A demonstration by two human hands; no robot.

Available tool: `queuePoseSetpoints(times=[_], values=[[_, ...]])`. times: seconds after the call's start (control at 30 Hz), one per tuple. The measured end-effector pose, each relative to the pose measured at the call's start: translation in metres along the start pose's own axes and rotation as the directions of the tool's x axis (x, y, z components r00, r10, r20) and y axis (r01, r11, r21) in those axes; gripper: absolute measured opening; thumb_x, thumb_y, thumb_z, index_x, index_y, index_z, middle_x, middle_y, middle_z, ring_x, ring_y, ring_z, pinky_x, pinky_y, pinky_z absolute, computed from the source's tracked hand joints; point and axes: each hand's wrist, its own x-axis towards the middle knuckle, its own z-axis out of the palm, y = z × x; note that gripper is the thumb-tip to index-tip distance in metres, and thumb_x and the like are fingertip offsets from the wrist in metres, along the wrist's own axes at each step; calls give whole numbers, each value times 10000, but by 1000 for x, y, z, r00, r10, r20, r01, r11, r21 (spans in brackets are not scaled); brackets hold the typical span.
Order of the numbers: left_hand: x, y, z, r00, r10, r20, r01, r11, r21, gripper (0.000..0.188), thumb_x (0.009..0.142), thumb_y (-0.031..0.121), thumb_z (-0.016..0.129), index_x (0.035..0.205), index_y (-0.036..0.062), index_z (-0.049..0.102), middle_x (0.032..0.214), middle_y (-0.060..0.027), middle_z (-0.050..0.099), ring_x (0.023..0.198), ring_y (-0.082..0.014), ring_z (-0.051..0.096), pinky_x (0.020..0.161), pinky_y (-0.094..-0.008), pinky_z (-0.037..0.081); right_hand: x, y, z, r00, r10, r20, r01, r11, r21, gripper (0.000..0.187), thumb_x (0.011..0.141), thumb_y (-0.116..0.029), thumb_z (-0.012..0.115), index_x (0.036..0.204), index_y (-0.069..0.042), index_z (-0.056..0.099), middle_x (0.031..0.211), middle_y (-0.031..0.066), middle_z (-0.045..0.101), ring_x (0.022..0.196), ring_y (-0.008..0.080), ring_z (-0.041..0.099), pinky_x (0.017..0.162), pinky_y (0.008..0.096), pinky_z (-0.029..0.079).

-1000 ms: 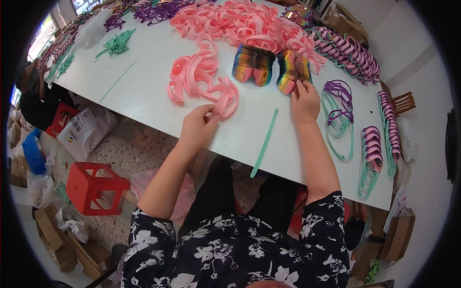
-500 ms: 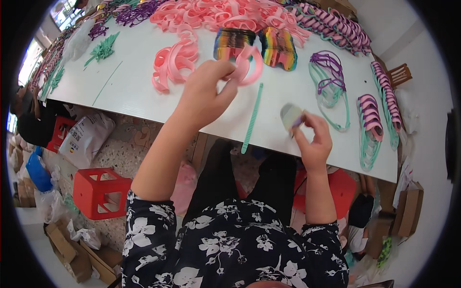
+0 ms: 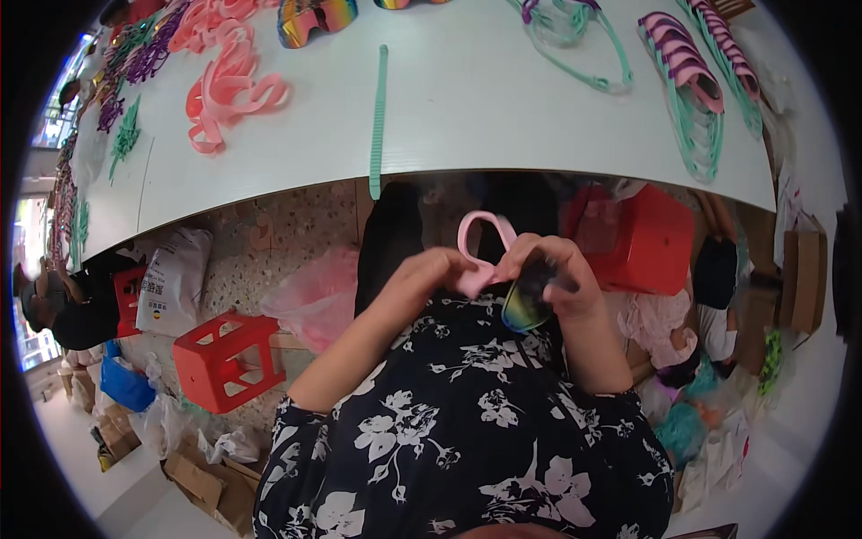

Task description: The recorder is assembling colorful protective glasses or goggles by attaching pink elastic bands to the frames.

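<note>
Pink loop (image 3: 474,281): soft-looking band, bent round over the person's lap, just below the table edge; I'd guess it is light, springy and hard to break.
Left hand (image 3: 438,269): thumb and fingers pinched together on the pink band, near its lower end.
Right hand (image 3: 564,280): fingers curled in and closed on the lens, the foremost ones meeting the pink loop; blur keeps me from telling exactly how they press.
Lens (image 3: 525,310): thin, curved, mirror-dark with a rainbow sheen along the lower rim; probably light, stiff and slick, easily smudged or scratched, so best taken by its edges.
Best hold on the pink: likely the flat of the band, close to where the lens sits, since a far grip would let it flop.
Shirt (image 3: 485,404): dark cloth, pale flowers, right behind the hands.
Mint strap (image 3: 378,126): narrow, ridged, lying straight on the table.
Table (image 3: 296,135): smooth, white, faintly shiny.
Pink heap (image 3: 224,94): tangled soft bands, on the left.
Rainbow stack (image 3: 316,23): glossy curved lenses at the far side.
Striped row (image 3: 687,67): pink and purple pieces nested, mint straps trailing.
Stool (image 3: 224,364): hard red plastic, on speckled floor.
</note>
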Motion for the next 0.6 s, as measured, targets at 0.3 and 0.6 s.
queuePoseSetpoints(times=[0.3, 0.6], values=[[51, 15, 28, 959, -241, -150, 212, 959, -188, 382, 1057, 371, 508, 1090, 27, 671, 869, -70, 693, 707, -127, 657, 574, -258, 513, -8, -20, -14, 952, 275, 137, -234, 937, -260, 461, 743, -67, 814, 1187, 1, 711, 1048, 83, 680, 1017, 204, 611, 962, 355, 462], [48, 31, 41, 955, -74, -288, 17, 981, -194, 224, 1018, 212, 612, 1065, -6, 633, 868, -84, 694, 660, -123, 655, 506, -254, 505, -25, -6, -5, 929, -248, -276, -125, 491, -862, 431, 745, -78, 827, 1157, -24, 714, 1104, 120, 688, 1060, 257, 657, 930, 346, 517]])
